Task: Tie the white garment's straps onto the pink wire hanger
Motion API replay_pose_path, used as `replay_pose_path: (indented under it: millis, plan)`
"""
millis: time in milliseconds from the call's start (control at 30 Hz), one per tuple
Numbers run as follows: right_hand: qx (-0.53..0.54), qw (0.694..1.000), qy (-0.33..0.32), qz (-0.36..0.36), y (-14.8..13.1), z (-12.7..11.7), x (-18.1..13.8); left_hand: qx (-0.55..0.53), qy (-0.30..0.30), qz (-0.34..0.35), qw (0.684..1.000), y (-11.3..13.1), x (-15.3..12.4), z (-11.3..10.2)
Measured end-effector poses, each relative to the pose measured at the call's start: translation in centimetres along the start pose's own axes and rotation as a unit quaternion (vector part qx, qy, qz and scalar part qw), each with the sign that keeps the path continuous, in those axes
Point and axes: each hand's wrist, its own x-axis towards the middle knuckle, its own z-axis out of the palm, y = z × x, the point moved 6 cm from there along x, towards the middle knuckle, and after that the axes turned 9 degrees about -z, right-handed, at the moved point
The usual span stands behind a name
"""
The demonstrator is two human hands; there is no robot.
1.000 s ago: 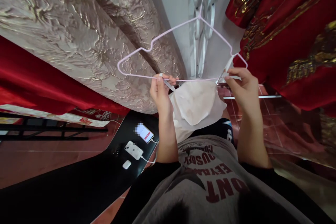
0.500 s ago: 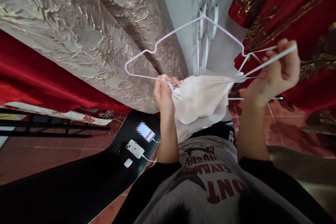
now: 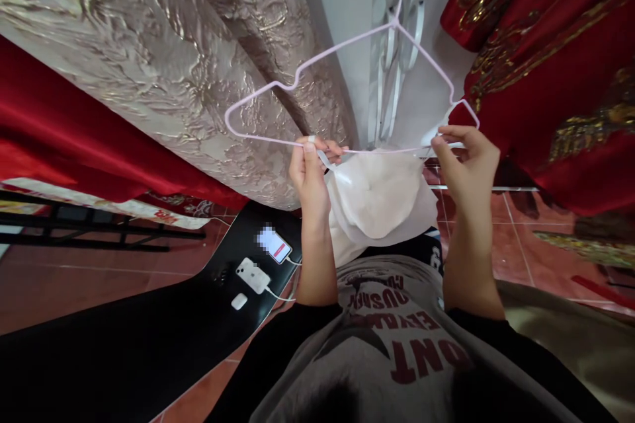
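A pale pink clothes hanger (image 3: 347,44) is held up in front of me, its hook upward. My left hand (image 3: 313,172) is closed round its bottom bar, left of the middle, with a white strap beside the fingers. My right hand (image 3: 469,162) pinches at the right end of the bar, where a white strap (image 3: 441,131) loops over the hanger's right shoulder. Below the bar hangs a cream-white garment (image 3: 380,195), between both hands and in front of my body. What exactly lies between the right fingertips is partly hidden.
Cream embossed fabric (image 3: 149,46) hangs at the left, and red gowns with gold trim (image 3: 555,79) at the right. White hangers (image 3: 389,79) hang against the wall ahead. A black bench (image 3: 149,337) at lower left carries two phones (image 3: 254,275) on cables and a small white case (image 3: 239,302).
My right hand has come down and inward to the bar; the strap it held stretched out to the right now sits slack round the hanger's right shoulder. The left hand has hardly moved.
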Motion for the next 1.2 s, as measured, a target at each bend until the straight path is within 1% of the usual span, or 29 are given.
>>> replay_pose_path:
  millis: [67,133,267,333,367,433,467,500,533,567,600,667,700,733,800,867,967,1033,1067,1133,1200]
  plan:
    - [0.000,1.000,0.001,0.027,-0.3,0.4,-0.3,0.003,-0.005,0.001,1.000,0.2,0.0,-0.1]
    - [0.004,0.999,-0.001,0.039,-0.8,0.2,-0.2,0.002,-0.007,-0.001,1.000,0.2,0.1,-0.2]
    - [-0.004,0.999,-0.014,0.030,-2.8,-1.8,0.4,0.008,0.001,-0.014,1.000,-0.3,0.1,0.0]
    - [-0.027,0.999,-0.019,-0.013,-4.5,-2.9,0.5,0.005,0.007,-0.019,1.000,-0.6,0.2,-0.1]
    - [-0.035,0.998,-0.040,-0.044,-5.5,-3.0,0.6,0.002,0.009,-0.020,1.000,-0.7,0.3,-0.1]
    - [-0.023,0.988,-0.105,-0.113,-7.0,-2.1,0.8,0.000,0.010,-0.020,1.000,-0.8,0.5,-0.3]
    - [0.006,0.982,-0.131,-0.138,-7.4,-1.4,1.1,-0.002,0.008,-0.019,1.000,-0.8,0.6,-0.4]
    - [0.048,0.977,-0.138,-0.152,-7.5,-0.7,1.5,-0.006,0.004,-0.015,1.000,-0.7,0.7,-0.5]
    - [0.091,0.976,-0.116,-0.161,-7.3,-0.3,2.1,-0.012,-0.004,-0.011,1.000,-0.6,0.7,-0.5]
    - [0.129,0.975,-0.074,-0.163,-6.8,0.0,2.9,-0.021,-0.014,-0.007,1.000,-0.5,0.7,-0.4]
    - [0.157,0.974,-0.018,-0.159,-6.0,0.1,3.6,-0.031,-0.024,-0.005,0.999,-0.4,0.6,-0.3]
    - [0.175,0.968,0.077,-0.161,-4.5,0.1,4.5,-0.041,-0.043,-0.010,0.998,-0.4,0.2,0.2]
    - [0.164,0.966,0.107,-0.168,-3.9,0.0,4.6,-0.042,-0.050,-0.016,0.998,-0.5,0.0,0.4]
    - [0.143,0.967,0.122,-0.174,-3.6,-0.1,4.6,-0.038,-0.055,-0.024,0.997,-0.7,-0.1,0.6]
    - [0.096,0.971,0.123,-0.181,-3.1,-0.4,4.2,-0.022,-0.052,-0.037,0.998,-0.9,-0.3,0.6]
    - [0.068,0.975,0.092,-0.188,-3.1,-0.8,4.0,-0.004,-0.036,-0.041,0.999,-1.1,-0.2,0.3]
    - [0.041,0.971,0.035,-0.231,-3.0,-1.5,4.4,-0.001,-0.026,-0.035,0.999,-1.0,0.1,-0.1]
    - [0.033,0.966,0.039,-0.254,-2.4,-2.4,5.0,-0.011,-0.034,-0.031,0.999,-0.9,0.2,-0.1]
    - [0.036,0.965,0.058,-0.253,-1.7,-3.0,5.4,-0.014,-0.035,-0.029,0.999,-0.8,0.2,-0.1]
    - [0.050,0.964,0.122,-0.232,-0.2,-4.2,5.6,-0.012,-0.029,-0.030,0.999,-0.8,0.1,-0.1]
    - [0.065,0.953,0.216,-0.200,1.0,-5.5,4.8,-0.013,-0.023,-0.035,0.999,-0.8,0.1,-0.1]
